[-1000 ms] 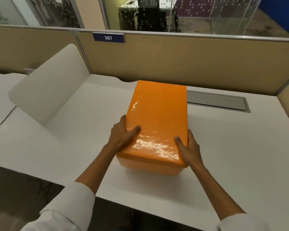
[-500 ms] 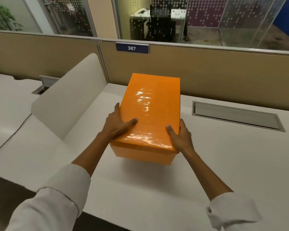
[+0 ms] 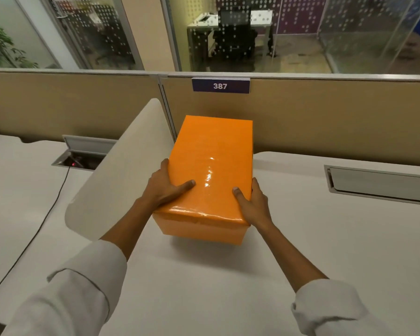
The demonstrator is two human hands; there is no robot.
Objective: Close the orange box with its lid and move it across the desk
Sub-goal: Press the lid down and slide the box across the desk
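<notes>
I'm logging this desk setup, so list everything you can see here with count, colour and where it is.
orange box: one, orange, desk centre, held at both sides
lid: one, glossy orange, closed on the box
desk: one, white, foreground
divider panel: one, white, left of the box
cable hatches: two, grey, far right closed, far left open
cable: one, black, left
number plate: one, blue, reads 387, on the beige partition
left hand: one, box's left side, thumb on lid
right hand: one, box's right side, thumb on lid

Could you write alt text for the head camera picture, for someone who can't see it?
Two hands, left hand and right hand, hold a closed orange box by its sides on a white desk. A white divider stands to its left, a beige partition numbered 387 behind.
</notes>
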